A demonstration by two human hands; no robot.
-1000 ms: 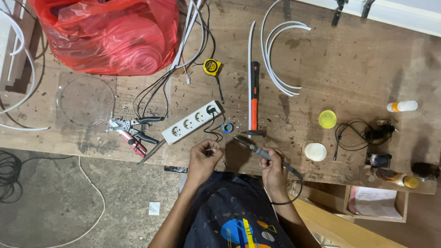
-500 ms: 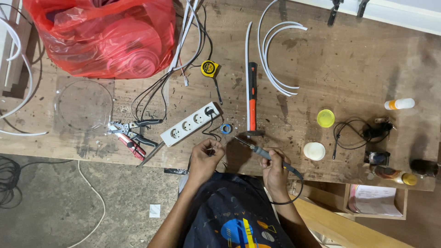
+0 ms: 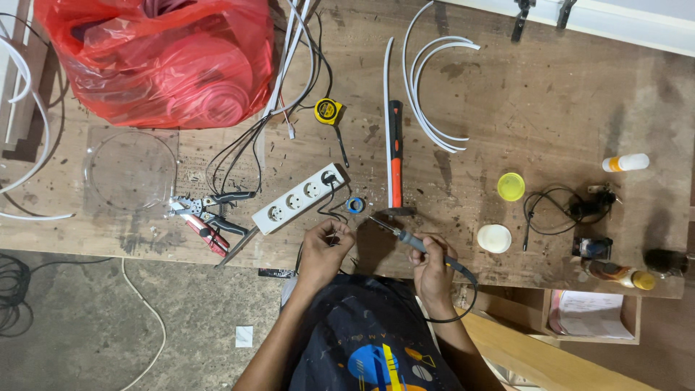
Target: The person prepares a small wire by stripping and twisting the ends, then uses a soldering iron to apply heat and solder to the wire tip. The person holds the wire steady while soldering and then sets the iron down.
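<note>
My right hand [image 3: 431, 269] grips a soldering iron [image 3: 405, 237] by its grey handle, with the metal tip pointing up-left over the wooden workbench [image 3: 550, 108]. My left hand [image 3: 326, 246] pinches a thin black wire [image 3: 327, 215] near the bench's front edge, a little left of the iron's tip. That wire runs up toward a white power strip [image 3: 298, 198] just above my left hand. A small blue solder roll [image 3: 355, 205] lies between the strip and the iron's tip.
A hammer with an orange-black handle [image 3: 395, 156], a yellow tape measure [image 3: 327, 111], pliers and cutters [image 3: 210, 217], a red plastic bag [image 3: 159, 58], a clear lid [image 3: 130, 170], curved white strips [image 3: 427, 87], yellow and white caps [image 3: 510, 186], bottles [image 3: 626, 162] and a black cable [image 3: 557, 210] lie about.
The view has shifted slightly. Both hands stay near the front edge, the soldering iron tip held at about the same spot by the wire.
</note>
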